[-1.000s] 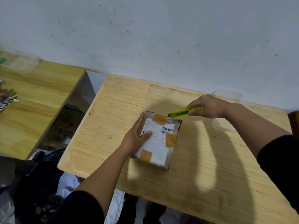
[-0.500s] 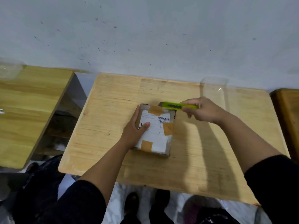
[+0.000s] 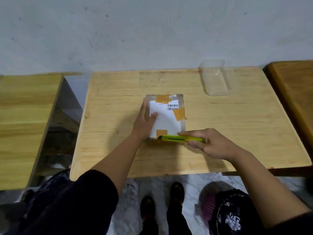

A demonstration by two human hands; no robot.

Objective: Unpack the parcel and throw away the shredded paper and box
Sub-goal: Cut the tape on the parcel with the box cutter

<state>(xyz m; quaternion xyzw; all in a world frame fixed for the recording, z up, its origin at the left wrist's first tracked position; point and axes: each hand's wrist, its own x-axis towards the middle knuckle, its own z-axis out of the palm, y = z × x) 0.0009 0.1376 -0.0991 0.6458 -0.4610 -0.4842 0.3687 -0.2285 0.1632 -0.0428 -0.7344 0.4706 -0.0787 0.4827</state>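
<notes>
Head view: hands steady parcel (image 3: 166,116), grip cutter (image 3: 181,138).

A single camera, worn on the person's head, looks steeply down and forward from above the near edge of the wooden table (image 3: 220,133), with the wall (image 3: 152,31) filling the frame toward 12 o'clock and the person's shoes (image 3: 147,207) on the floor at 6 o'clock. It sits at arm's reach from the work, so the parcel (image 3: 166,116) lands just above the centre, and the wide lens also takes in a second table (image 3: 25,107) at 9 o'clock and a darker one (image 3: 294,85) at 3 o'clock.
</notes>
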